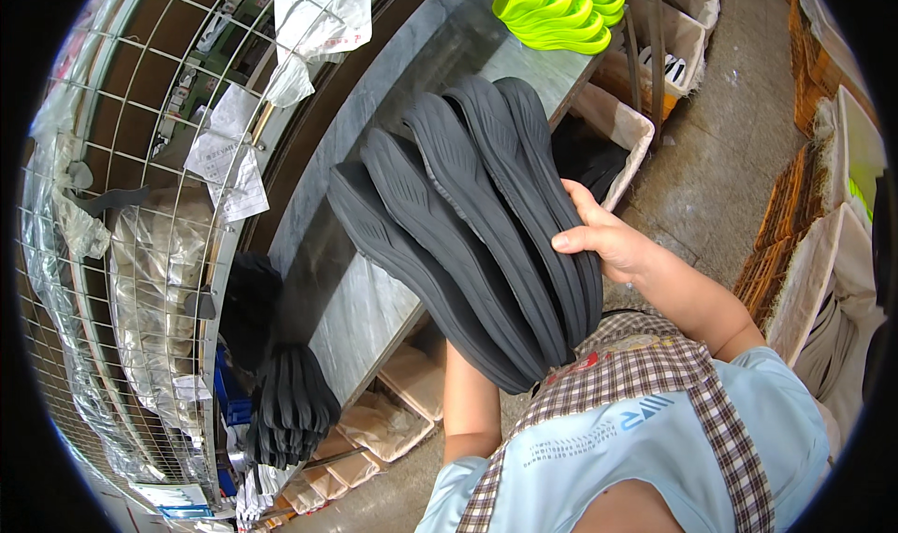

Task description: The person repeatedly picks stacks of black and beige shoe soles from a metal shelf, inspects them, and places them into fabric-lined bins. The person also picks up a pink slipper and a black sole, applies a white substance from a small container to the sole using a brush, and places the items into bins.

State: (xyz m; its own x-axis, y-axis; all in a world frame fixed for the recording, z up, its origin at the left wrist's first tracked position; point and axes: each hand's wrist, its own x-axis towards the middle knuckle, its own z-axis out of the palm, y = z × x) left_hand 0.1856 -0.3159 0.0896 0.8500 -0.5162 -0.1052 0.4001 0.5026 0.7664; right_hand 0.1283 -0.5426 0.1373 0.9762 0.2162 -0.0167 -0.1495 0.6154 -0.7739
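Note:
A fanned bundle of dark grey shoe soles (458, 206) is held in front of my chest, over the front edge of the table. My right hand (606, 238) is closed on the bundle's right edge, its thumb lying against the outermost sole. From below, my left forearm (472, 407) reaches up behind the near ends of the soles. They hide my left hand and its fingers. Farther off, a pile of bright yellow-green soles (561, 11) sits on the table's far end.
The grey stone-topped table (365, 313) runs diagonally beside a wire mesh panel (140, 159) with papers attached. More dark soles (292, 407) are stacked at the near left. Lined bins (388, 425) stand under the table, and wicker baskets (781, 238) line the right side.

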